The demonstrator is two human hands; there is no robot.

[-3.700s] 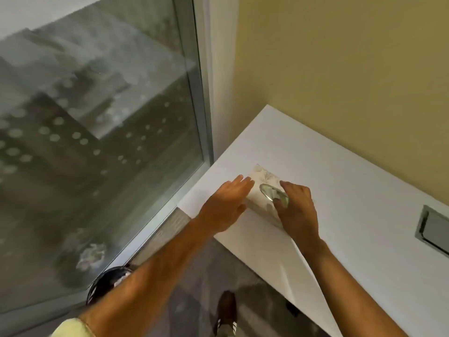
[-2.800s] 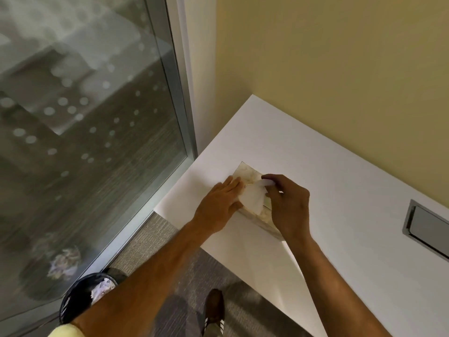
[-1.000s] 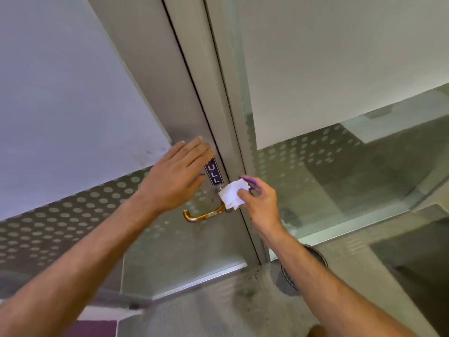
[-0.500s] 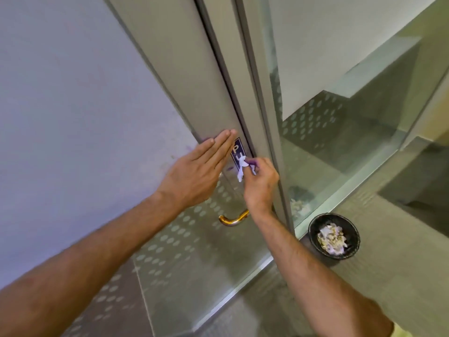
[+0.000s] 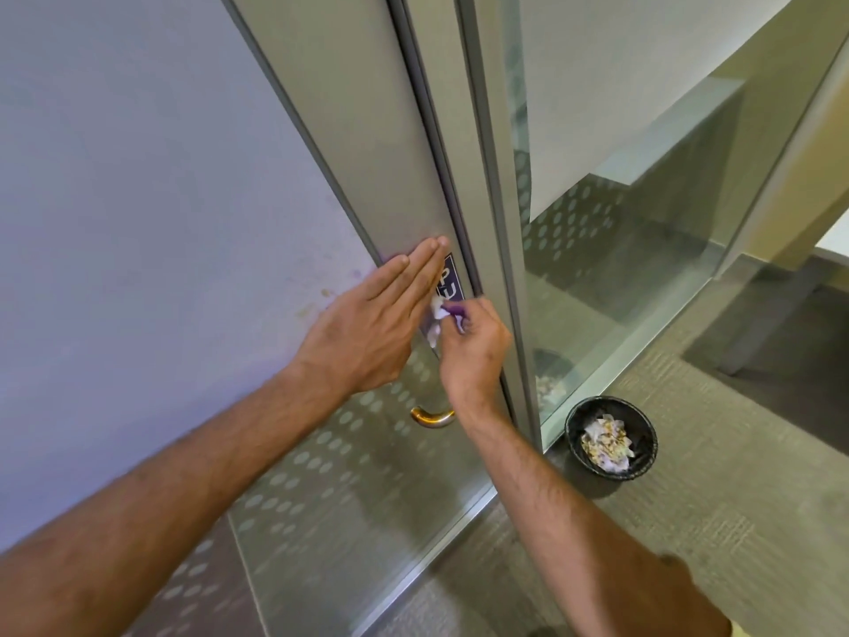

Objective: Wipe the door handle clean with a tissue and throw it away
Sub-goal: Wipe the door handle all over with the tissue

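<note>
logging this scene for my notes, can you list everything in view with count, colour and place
door: one, grey metal frame, dotted glass below, centre
sign: one, dark blue, white letters, door edge, partly hidden
door handle: one, gold, below the hands
tissue: one, white, pinched under the sign
bin: one, black, floor at right, holding crumpled paper
glass panel: one, clear, dotted, right of door
carpet: grey, lower right
left hand: flat against door
right hand: fingers holding tissue

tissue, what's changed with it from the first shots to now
The right hand pulled the tissue from the box on the desk, carried it to the door and raised it from beside the brass handle to the PULL sign. The left hand left the box and now lies flat on the door. The tissue stays pinched in the right fingers; the bin still holds old tissues.
</note>
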